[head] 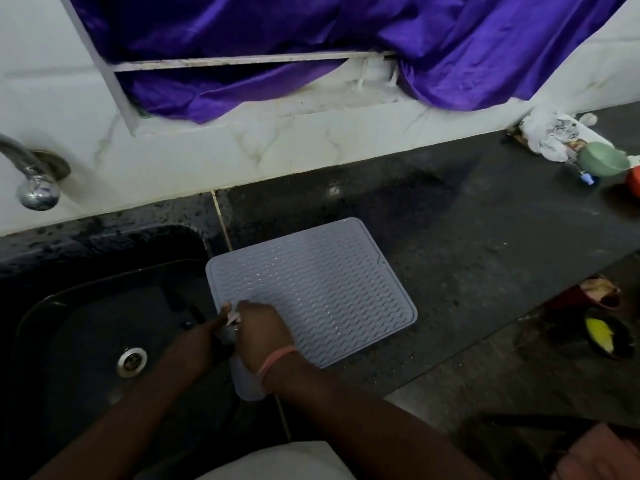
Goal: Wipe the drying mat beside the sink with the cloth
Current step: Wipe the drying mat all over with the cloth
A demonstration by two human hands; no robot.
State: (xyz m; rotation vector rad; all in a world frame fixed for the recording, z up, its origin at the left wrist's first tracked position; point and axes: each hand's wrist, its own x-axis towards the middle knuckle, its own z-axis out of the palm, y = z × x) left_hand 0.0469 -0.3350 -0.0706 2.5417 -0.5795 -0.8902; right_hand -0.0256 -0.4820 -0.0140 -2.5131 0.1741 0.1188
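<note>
Support surface: a dark, speckled stone counter (467,244) running along a white tiled wall. A black sink (86,327) is set into its left part. Just beside the sink, a grey ribbed drying mat (322,289) lies flat on the counter, its near-left corner overhanging the sink edge. At the far right, well apart from the mat, stand a green bowl (604,163), crumpled white plastic wrapping (550,133) and part of a red object (634,181).

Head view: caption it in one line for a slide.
Both hands, left and right, work a cloth at the mat's sink-side edge.
</note>
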